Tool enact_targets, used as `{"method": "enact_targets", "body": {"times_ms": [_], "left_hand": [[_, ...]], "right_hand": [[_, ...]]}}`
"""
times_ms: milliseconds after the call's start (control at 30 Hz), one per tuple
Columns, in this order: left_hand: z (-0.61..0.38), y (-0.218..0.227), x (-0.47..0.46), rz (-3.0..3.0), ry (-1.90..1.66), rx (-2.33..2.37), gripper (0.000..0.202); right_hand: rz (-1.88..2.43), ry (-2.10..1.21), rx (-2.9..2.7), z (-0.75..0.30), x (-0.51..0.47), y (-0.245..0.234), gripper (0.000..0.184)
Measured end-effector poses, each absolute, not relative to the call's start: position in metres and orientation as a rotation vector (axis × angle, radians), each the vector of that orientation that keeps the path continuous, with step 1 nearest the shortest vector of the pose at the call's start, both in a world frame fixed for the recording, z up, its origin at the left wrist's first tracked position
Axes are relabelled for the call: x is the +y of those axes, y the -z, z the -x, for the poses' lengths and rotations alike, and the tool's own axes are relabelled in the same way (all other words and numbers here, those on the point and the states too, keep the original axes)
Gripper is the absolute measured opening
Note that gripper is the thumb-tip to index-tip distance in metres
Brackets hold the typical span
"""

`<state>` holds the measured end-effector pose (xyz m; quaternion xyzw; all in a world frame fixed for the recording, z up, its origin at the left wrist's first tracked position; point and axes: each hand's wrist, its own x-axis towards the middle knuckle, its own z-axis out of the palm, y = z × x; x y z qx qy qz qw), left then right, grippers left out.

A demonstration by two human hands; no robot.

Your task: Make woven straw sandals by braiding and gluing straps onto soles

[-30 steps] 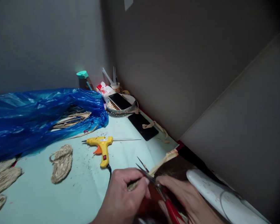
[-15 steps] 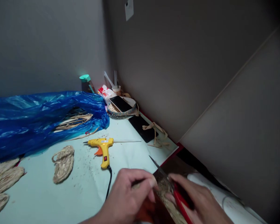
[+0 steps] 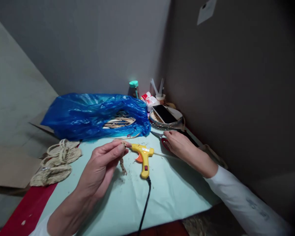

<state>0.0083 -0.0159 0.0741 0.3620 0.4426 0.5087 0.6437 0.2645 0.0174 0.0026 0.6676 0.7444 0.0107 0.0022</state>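
Observation:
My left hand (image 3: 103, 164) pinches a short braided straw cord (image 3: 123, 166) between thumb and fingers, above the table. Its lower end dangles just left of the yellow glue gun (image 3: 145, 160), whose nozzle tip lies close to my fingertips. Out at the right, my right hand (image 3: 177, 141) is closed on red-handled scissors (image 3: 164, 143), low over the table behind the glue gun. The scissor blades point left, toward the blue plastic bag (image 3: 88, 114). A clear glue stick (image 3: 164, 155) juts from the gun's back and passes under my right wrist.
Woven straw sandals (image 3: 51, 173) lie at the table's left edge. Dry straw strips (image 3: 120, 122) show in the bag's opening. A phone (image 3: 164, 113) rests on a round tray (image 3: 159, 125) by the wall, near a green-lidded bottle (image 3: 133, 88). The gun's black cable (image 3: 146, 203) runs forward.
The view has swung left. Both hands have moved from the table's near edge out over it, now farther apart. The scissors have gone across to the far right, and the braided cord shows in my left hand.

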Motion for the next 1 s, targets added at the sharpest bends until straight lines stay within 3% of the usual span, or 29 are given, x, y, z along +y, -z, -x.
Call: {"method": "enact_targets", "body": {"times_ms": [100, 233, 333, 433, 567, 733, 1000], "left_hand": [[0.003, -0.07, -0.008, -0.795, -1.143, 0.97, 0.029], [0.015, -0.064, -0.001, -0.767, -1.154, 0.959, 0.029], [0.019, -0.06, 0.004, -0.726, -1.169, 0.934, 0.029], [0.018, -0.058, 0.007, -0.674, -1.191, 0.904, 0.029], [0.012, -0.051, 0.006, -0.659, -1.193, 0.84, 0.021], [0.011, -0.034, -0.003, -0.708, -1.109, 0.858, 0.008], [0.02, -0.01, -0.02, -0.997, -1.078, 1.092, 0.014]], "right_hand": [[-2.053, -0.084, 2.33, -0.262, 0.032, 0.008, 0.033], [-2.019, -0.169, 2.424, -0.256, 0.03, 0.001, 0.017], [-1.918, -0.14, 2.642, -0.242, 0.02, -0.014, 0.022], [-1.651, 0.036, 3.016, -0.217, 0.009, -0.025, 0.032], [-1.288, 0.716, 3.699, -0.181, 0.0, -0.028, 0.038], [-1.553, 1.137, 3.74, -0.16, -0.004, -0.028, 0.009], [-1.787, 1.095, 3.505, -0.153, -0.016, -0.016, 0.005]]}}
